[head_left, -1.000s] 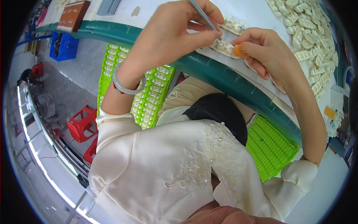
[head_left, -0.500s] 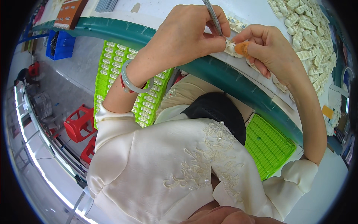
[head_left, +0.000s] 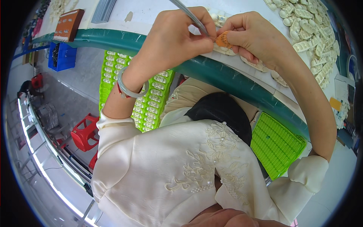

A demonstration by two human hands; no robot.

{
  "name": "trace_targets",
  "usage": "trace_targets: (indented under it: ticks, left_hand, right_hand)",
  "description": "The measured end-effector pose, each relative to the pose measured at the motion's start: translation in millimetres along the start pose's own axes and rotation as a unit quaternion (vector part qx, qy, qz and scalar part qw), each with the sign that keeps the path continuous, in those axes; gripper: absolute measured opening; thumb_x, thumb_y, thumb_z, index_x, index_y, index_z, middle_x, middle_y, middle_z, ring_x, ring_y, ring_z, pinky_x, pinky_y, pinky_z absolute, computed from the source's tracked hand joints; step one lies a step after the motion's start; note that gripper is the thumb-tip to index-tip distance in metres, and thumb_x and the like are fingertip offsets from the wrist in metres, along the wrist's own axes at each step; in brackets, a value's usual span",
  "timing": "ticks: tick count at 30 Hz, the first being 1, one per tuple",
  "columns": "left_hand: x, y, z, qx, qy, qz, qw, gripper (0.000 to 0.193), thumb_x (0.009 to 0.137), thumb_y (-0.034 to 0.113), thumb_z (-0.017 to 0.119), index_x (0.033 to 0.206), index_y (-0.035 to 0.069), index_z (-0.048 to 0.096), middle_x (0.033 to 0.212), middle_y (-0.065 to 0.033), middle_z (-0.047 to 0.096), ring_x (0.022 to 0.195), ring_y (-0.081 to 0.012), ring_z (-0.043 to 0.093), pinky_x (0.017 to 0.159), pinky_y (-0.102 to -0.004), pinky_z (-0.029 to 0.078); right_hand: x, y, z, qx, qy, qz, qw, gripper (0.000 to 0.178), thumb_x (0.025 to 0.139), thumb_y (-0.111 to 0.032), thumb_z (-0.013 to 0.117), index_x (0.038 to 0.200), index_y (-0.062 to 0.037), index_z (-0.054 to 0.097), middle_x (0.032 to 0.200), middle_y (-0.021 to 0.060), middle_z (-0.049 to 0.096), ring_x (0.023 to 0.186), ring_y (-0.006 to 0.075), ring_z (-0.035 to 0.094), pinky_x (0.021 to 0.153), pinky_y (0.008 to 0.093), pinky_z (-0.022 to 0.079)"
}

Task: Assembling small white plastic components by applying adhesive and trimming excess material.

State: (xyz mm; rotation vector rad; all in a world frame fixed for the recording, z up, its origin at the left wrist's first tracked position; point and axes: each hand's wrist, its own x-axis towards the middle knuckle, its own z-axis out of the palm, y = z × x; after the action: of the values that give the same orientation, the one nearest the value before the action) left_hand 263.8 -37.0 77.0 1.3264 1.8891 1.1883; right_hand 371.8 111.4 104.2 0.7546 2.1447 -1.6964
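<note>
My left hand, with a pale bangle at the wrist, is closed. A thin grey ribbed rod or cord runs down between its thumb and forefinger. My right hand is closed in a pinch, its thumb covered by an orange finger cot. Between and below the fingertips is a small cream plastic part, partly hidden by them. Both hands meet over the white table, close to its green edge. More cream parts lie behind the fingers and beside my right hand, such as one part.
A heap of cream parts covers the table's right side. Below the edge stand a green tray filled with white pieces and another green tray. Far left are a brown block, a blue bin and a red stool.
Both hands have shifted a little left in the picture, with the grey rod and cream part. The rod now leans more to the left; the whole view has also shifted slightly.
</note>
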Motion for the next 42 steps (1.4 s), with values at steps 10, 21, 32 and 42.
trace_targets:
  ticks: [10,21,32,42]
  left_hand:
    - [34.6,-27.0,-48.2,0.051,0.249,0.054,0.966,0.006,0.079,0.002,0.063,0.081,-0.001,0.058,0.071,-0.0036,0.061,0.069,-0.0069,0.057,0.057,-0.0187,0.045]
    - [63.8,-79.0,-72.7,0.443,0.158,0.22,0.855,0.02,0.075,-0.004,0.059,0.09,0.008,0.062,0.105,-0.0035,0.062,0.084,-0.0223,0.063,0.072,-0.0265,0.05]
    - [-12.5,-35.5,-2.4,0.21,0.093,0.321,0.919,0.026,0.064,0.017,0.074,0.089,0.012,0.067,0.106,-0.0082,0.058,0.1,-0.0291,0.053,0.089,-0.0396,0.044]
    - [-5.3,-37.0,0.6,0.249,0.05,0.291,0.922,0.024,0.063,0.013,0.074,0.085,0.008,0.065,0.112,-0.0126,0.053,0.107,-0.0349,0.047,0.093,-0.0435,0.039]
  right_hand:
    - [5.5,-7.7,-0.2,-0.005,-0.008,0.018,1.0,0.011,0.071,-0.009,0.059,0.067,0.002,0.06,0.055,0.005,0.054,0.041,0.0091,0.046,0.038,0.0235,0.037]
    - [1.9,-13.0,3.3,-0.031,-0.013,0.035,0.999,0.01,0.077,-0.003,0.055,0.08,0.0053,0.059,0.057,0.0066,0.052,0.033,0.0052,0.038,0.031,0.0203,0.028]
    - [3.4,-10.5,-2.4,-0.013,-0.02,0.048,0.999,0.013,0.072,-0.01,0.058,0.071,0.0027,0.059,0.058,0.0063,0.055,0.044,0.0093,0.048,0.04,0.0237,0.04]
    - [1.3,14.8,3.0,0.025,-0.003,-0.072,0.997,0.013,0.074,-0.009,0.057,0.078,0.0015,0.062,0.056,0.0067,0.055,0.041,0.0109,0.051,0.035,0.025,0.038]
